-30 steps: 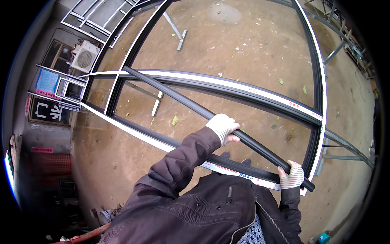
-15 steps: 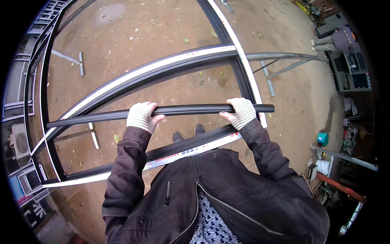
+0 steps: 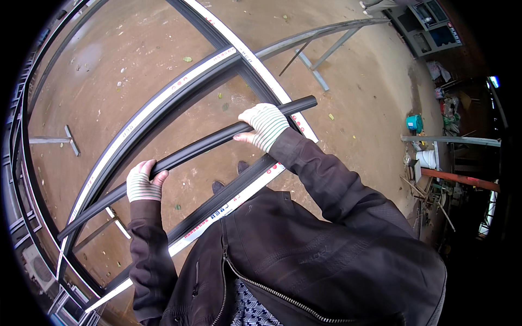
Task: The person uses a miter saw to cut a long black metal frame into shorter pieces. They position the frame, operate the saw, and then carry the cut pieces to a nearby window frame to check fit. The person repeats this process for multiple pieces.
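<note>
A long dark profile bar (image 3: 198, 148) lies across both my hands, slanting up to the right. My left hand (image 3: 144, 182), in a striped fingerless glove, is closed round it left of its middle. Closer to its right end, my right hand (image 3: 265, 126) grips it in the same kind of glove. Below and behind the bar spreads a large dark window-like frame (image 3: 225, 191) with white protective film on its faces. The bar's left end overlaps the frame's left side; its right end passes over the right member. Whether it touches the frame I cannot tell.
Metal trestles (image 3: 315, 70) stand under the frame on the brown floor. More frames line the left, near an air-conditioner unit (image 3: 39, 269). On the right are a teal container (image 3: 414, 124), a white bucket (image 3: 427, 159), a red beam (image 3: 459, 179) and a cabinet (image 3: 429, 27).
My view has turned, so the frame and bar now slant up to the right. Both hands keep hold of the bar; in the picture the left sits lower, the right higher.
</note>
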Demonstrator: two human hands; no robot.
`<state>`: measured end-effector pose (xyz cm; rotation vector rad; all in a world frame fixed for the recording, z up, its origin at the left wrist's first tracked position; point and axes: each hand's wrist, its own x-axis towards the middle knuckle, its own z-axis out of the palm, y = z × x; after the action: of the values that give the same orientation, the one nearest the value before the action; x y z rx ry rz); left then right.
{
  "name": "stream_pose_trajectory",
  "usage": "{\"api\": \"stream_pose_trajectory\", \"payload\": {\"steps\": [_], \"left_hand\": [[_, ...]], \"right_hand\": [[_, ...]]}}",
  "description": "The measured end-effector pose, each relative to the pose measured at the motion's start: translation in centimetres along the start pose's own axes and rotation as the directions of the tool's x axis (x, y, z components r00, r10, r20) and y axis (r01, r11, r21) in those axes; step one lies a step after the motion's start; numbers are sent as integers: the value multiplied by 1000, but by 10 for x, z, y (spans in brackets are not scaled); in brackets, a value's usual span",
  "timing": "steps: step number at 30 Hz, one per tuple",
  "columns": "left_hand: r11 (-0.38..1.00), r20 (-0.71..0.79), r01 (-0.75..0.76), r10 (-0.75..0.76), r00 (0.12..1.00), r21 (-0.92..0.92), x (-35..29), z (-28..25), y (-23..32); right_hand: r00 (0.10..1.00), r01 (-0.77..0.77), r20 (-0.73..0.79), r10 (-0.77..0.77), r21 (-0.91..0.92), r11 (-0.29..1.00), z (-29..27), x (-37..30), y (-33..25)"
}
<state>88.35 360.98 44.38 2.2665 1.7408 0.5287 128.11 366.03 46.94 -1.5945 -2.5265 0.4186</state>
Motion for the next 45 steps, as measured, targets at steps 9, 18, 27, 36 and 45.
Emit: {"api": "stream_pose_trajectory", "payload": {"steps": [9, 18, 27, 36, 45], "left_hand": [[997, -47, -34, 38, 998, 69, 3, -5, 7], [985, -153, -72, 97, 984, 157, 13, -19, 6], [941, -151, -196, 243, 958, 275, -20, -77, 20], [984, 159, 78, -104, 982, 161, -136, -65, 32], [969, 290, 236, -245, 925, 67, -171, -39, 18]], "right_hand": [[1000, 21, -20, -21, 44, 999, -13, 4, 2], [991, 32, -127, -28, 30, 999, -30, 9, -8], [982, 148, -124, -143, 35, 988, -52, -14, -31], [909, 144, 369, -191, 152, 978, 5, -41, -67], [849, 142, 488, -201, 155, 978, 28, -35, -76]]}}
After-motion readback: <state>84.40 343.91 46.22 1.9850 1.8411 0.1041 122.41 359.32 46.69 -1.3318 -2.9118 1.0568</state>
